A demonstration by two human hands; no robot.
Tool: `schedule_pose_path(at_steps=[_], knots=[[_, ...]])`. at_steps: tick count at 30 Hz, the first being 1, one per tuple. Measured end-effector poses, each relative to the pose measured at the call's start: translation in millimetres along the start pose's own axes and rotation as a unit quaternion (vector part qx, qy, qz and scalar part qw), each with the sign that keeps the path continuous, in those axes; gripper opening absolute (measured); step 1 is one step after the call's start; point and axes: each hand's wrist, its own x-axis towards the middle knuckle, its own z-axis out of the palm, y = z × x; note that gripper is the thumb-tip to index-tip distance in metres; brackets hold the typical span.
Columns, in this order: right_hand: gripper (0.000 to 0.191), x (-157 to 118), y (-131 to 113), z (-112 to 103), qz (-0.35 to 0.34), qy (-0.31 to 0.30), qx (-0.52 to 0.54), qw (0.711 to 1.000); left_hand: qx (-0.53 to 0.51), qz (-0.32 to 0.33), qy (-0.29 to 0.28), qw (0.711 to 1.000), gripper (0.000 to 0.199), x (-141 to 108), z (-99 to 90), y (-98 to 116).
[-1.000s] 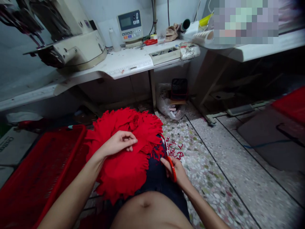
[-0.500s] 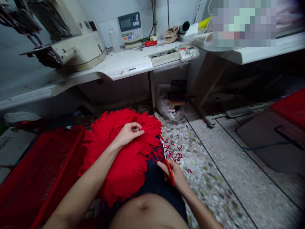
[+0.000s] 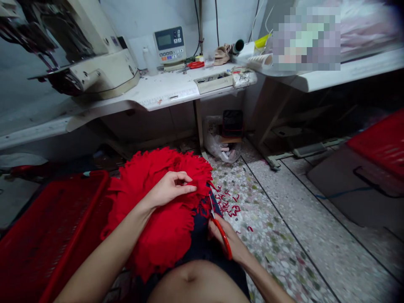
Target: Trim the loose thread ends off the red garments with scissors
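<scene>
A large bundle of red fabric [image 3: 158, 240] with many petal-like edges lies across my lap. My left hand [image 3: 173, 186] is over its upper part, thumb and fingers pinched together at the red fabric. My right hand [image 3: 222, 235] grips red-handled scissors [image 3: 224, 242], whose blades point up beside the bundle's right edge. The blades look slightly apart. Small red clippings lie on my dark trousers [image 3: 202, 240] and on the floor to the right.
A red plastic crate [image 3: 34, 244] stands at the left. Ahead is a white table [image 3: 176, 90] with a sewing machine [image 3: 104, 71] and control panel [image 3: 170, 44]. A plastic bag [image 3: 217, 145] sits below. At right is a grey bin [image 3: 334, 185] with a red basket [image 3: 381, 143].
The view has shifted slightly. My left hand has moved a little right and down over the fabric. The scissors have turned, and their blades now tilt more to the left.
</scene>
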Motion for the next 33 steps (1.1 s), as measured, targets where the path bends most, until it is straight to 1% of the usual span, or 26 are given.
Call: schedule_pose_path(at_steps=[3, 6, 10, 14, 17, 20, 24, 30, 33], knots=[[0.043, -1.1, -7.9, -1.3, -0.005, -0.031, -0.020, 0.999, 0.010, 0.008, -0.014, 1.000, 0.037, 0.6, 0.9, 3.6], [0.045, 1.3, -14.6, -4.6, 0.001, -0.041, -0.039, 0.998, 0.034, 0.009, -0.026, 0.999, 0.042, 0.4, 4.5, -0.1], [0.046, 4.3, -20.0, -10.7, -0.020, -0.041, -0.092, 0.995, 0.042, -0.010, -0.035, 0.998, 0.042, -1.5, 9.5, -8.8], [0.040, 6.1, -24.5, -14.4, -0.049, -0.060, -0.135, 0.988, 0.026, -0.033, -0.046, 0.998, 0.042, -3.0, 12.7, -12.7], [0.035, 9.8, -26.9, -14.9, -0.065, -0.074, -0.154, 0.983, 0.005, -0.040, -0.075, 0.996, 0.039, -2.9, 15.5, -13.4], [0.034, 14.6, -26.8, -14.8, -0.070, -0.061, -0.164, 0.982, -0.015, -0.051, -0.109, 0.993, 0.033, -2.1, 18.1, -14.0], [0.036, 18.5, -23.1, -16.0, -0.073, -0.028, -0.195, 0.978, -0.019, -0.070, -0.132, 0.989, 0.032, -0.6, 18.5, -16.2], [0.052, 18.3, -4.0, -17.0, -0.053, 0.044, -0.196, 0.978, -0.005, -0.092, -0.146, 0.985, 0.037, 1.3, 17.6, -21.4], [0.052, 14.9, 4.2, -16.2, -0.036, 0.047, -0.171, 0.984, 0.008, -0.096, -0.144, 0.985, 0.040, 2.1, 19.2, -21.8]])
